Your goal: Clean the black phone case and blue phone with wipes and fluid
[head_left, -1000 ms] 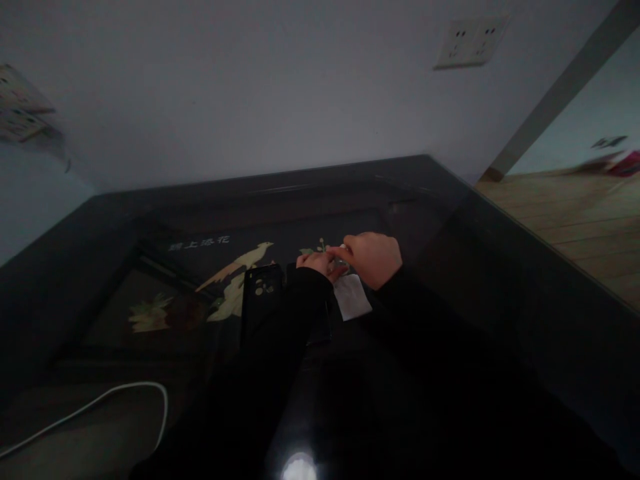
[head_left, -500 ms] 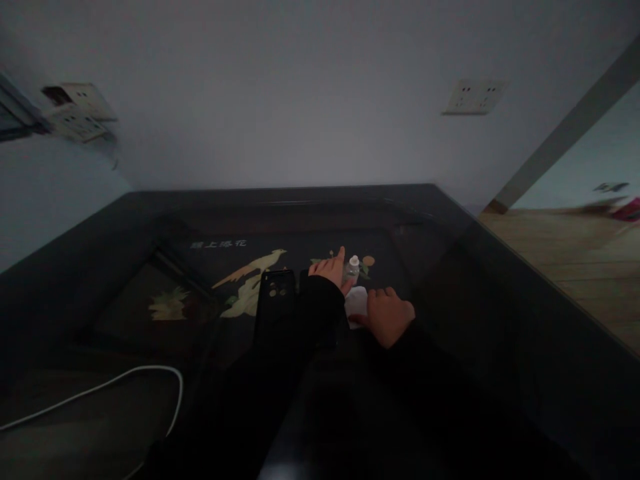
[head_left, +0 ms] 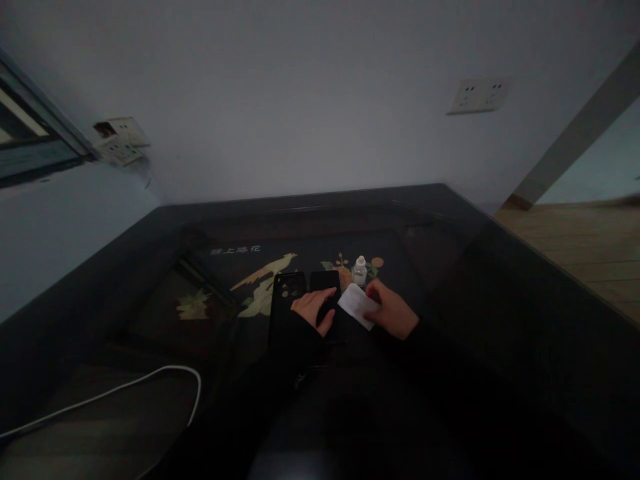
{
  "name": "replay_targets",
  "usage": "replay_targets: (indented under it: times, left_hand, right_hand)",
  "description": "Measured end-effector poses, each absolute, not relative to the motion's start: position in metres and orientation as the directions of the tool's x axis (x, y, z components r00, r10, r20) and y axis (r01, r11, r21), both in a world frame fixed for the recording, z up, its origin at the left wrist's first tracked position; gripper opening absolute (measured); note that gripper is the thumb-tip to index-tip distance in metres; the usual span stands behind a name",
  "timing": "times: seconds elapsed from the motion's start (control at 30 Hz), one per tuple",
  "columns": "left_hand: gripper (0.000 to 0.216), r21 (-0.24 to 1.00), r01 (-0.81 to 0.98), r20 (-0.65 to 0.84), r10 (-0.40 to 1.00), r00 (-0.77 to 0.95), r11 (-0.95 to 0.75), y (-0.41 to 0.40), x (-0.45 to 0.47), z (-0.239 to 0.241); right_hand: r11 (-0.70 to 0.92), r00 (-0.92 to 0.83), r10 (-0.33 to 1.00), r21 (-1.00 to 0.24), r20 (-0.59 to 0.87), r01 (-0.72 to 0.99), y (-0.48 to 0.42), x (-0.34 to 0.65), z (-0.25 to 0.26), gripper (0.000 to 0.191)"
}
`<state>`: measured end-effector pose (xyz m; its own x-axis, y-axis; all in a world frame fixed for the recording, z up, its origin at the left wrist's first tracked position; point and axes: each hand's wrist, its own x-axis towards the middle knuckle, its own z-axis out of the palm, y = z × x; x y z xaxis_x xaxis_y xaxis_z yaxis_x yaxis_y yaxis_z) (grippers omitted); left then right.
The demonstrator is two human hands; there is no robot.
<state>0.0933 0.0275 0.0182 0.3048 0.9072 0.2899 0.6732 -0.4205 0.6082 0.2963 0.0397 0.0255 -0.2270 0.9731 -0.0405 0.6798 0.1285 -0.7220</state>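
My right hand [head_left: 395, 312] pinches the near right part of a small white tissue or cloth [head_left: 356, 301]; which of these it is I cannot tell. Fingers outstretched and thumb apart, my left hand [head_left: 311, 308] lies over a flat black phone [head_left: 324, 280], covering part of it. Just left of the phone is a black phone case [head_left: 280, 308] with camera holes at its top. Behind the white piece stands a small clear bottle [head_left: 359, 273] with a white cap, upright on the dark table.
The dark glossy table [head_left: 310, 220] has a bird and flowers pictured on its top. A white cable [head_left: 170, 368] curves over its left part. The wall behind carries a socket plate [head_left: 479, 96] on the right and more sockets [head_left: 123, 141] on the left.
My left hand has drawn back from beside the bottle to the phone, uncovering the bottle. The white piece is now turned at an angle in my right hand. The view has shifted left.
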Motion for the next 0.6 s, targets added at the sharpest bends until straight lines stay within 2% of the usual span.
replay_targets:
  times: [0.17, 0.27, 0.43, 0.6]
  left_hand:
    - [0.060, 0.836, 0.486, 0.167, 0.962, 0.218, -0.255, 0.030, 0.107, 0.017]
    - [0.048, 0.944, 0.319, 0.017, 0.980, 0.198, -0.081, 0.032, 0.108, 0.026]
    - [0.029, 0.990, 0.100, -0.112, 0.989, 0.101, 0.102, 0.027, 0.108, 0.041]
    - [0.025, 0.987, -0.081, -0.137, 0.989, 0.046, 0.141, 0.020, 0.116, 0.043]
  right_hand:
    - [0.160, -0.298, 0.954, -0.894, 0.031, 0.419, 0.028, 0.291, 0.042, 0.028]
    - [0.121, -0.334, 0.942, -0.960, 0.030, 0.254, 0.023, 0.289, 0.051, 0.029]
    - [-0.089, -0.318, 0.945, -0.996, -0.079, -0.018, 0.022, 0.288, 0.047, 0.050]
    - [-0.238, -0.268, 0.948, -0.940, -0.170, -0.244, 0.016, 0.276, 0.034, 0.033]
